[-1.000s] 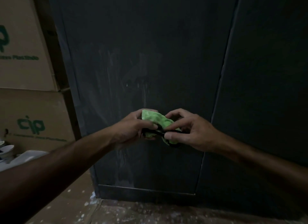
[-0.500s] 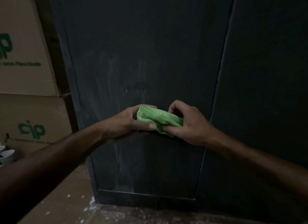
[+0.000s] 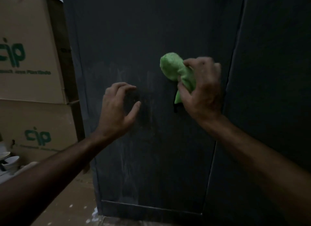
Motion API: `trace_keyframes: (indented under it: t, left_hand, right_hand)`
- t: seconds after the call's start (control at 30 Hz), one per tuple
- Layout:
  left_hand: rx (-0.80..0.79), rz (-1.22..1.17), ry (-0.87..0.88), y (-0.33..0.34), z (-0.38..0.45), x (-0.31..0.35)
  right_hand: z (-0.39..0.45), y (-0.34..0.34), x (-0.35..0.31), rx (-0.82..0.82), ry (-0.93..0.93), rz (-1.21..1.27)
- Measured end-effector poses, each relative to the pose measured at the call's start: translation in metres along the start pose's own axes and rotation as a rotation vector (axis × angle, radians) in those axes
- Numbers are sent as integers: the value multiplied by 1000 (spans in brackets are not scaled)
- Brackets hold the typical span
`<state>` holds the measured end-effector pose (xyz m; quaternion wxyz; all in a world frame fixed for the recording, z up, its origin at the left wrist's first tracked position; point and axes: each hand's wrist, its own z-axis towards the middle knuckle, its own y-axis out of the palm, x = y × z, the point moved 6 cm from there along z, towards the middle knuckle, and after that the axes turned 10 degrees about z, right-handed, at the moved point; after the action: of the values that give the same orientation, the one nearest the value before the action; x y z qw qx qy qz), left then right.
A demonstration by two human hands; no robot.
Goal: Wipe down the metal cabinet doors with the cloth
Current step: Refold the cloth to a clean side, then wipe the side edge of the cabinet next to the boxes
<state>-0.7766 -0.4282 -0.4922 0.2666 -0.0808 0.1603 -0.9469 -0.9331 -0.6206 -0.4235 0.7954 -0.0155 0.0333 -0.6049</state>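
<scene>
A dark metal cabinet fills the view, with a left door [image 3: 151, 141] showing pale smear marks and a right door [image 3: 269, 108] beyond a vertical seam. My right hand [image 3: 202, 92] grips a bunched green cloth [image 3: 175, 69] and holds its rounded end against the left door near the seam. My left hand [image 3: 117, 108] hovers in front of the left door, lower and to the left, fingers loosely curled and holding nothing.
Stacked cardboard boxes [image 3: 28, 57] with green "cip" print stand left of the cabinet. White bowls [image 3: 8, 161] sit at the lower left edge. A speckled floor [image 3: 70, 209] runs below the cabinet base.
Both hands held the cloth together low on the door. My left hand has let go, and my right hand has carried the cloth up and to the right.
</scene>
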Motion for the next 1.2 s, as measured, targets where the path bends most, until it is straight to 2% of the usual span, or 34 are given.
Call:
trace_keyframes:
  t: [0.07, 0.13, 0.3, 0.37, 0.43, 0.53, 0.6, 0.63, 0.73, 0.77, 0.8, 0.83, 0.87, 0.97, 1.03, 1.07, 1.13, 1.2]
  left_hand:
    - [6, 149, 51, 3, -11, -17]
    - [-49, 225, 88, 13, -22, -29]
    - [-180, 322, 248, 31, -51, -45]
    - [-194, 341, 301, 33, -57, -49]
    - [-189, 349, 322, 35, -58, -52]
    - [-191, 357, 307, 42, -61, -54]
    - [-175, 361, 292, 46, -64, -54]
    - [-164, 360, 296, 48, -64, -54]
    - [-146, 372, 308, 49, -62, -55]
    - [-151, 377, 315, 48, -62, -56]
    - [-157, 378, 319, 48, -62, -57]
    - [-159, 375, 319, 47, -61, -57]
    - [-158, 372, 316, 47, -60, -57]
    - [-160, 356, 320, 46, -62, -55]
    - [-146, 356, 324, 43, -62, -55]
    - [-134, 354, 328, 41, -62, -55]
    - [-124, 351, 336, 40, -64, -57]
    - [-135, 355, 361, 40, -67, -60]
  right_hand:
    - [11, 13, 2, 49, -88, -149]
    - [4, 38, 1, -23, -158, -244]
    - [-119, 77, -8, -523, -531, -196]
    - [-142, 71, -6, -622, -630, -261]
    - [-108, 66, 4, -489, -578, -270]
    - [-20, 49, 25, -95, -289, -337]
    - [-11, 53, 21, -15, -214, -321]
    - [-28, 61, 14, -67, -273, -287]
    - [-133, 85, -13, -511, -640, -223]
    - [-161, 85, -15, -642, -722, -244]
    - [-172, 83, -12, -707, -765, -251]
    - [-166, 82, -6, -693, -769, -229]
    - [-148, 82, 1, -609, -729, -207]
    - [-70, 74, 25, -209, -407, -213]
    - [-74, 82, 20, -145, -314, -176]
    - [-101, 90, 12, -224, -378, -157]
    - [-190, 100, -7, -539, -651, -143]
    - [-258, 90, -13, -866, -834, -214]
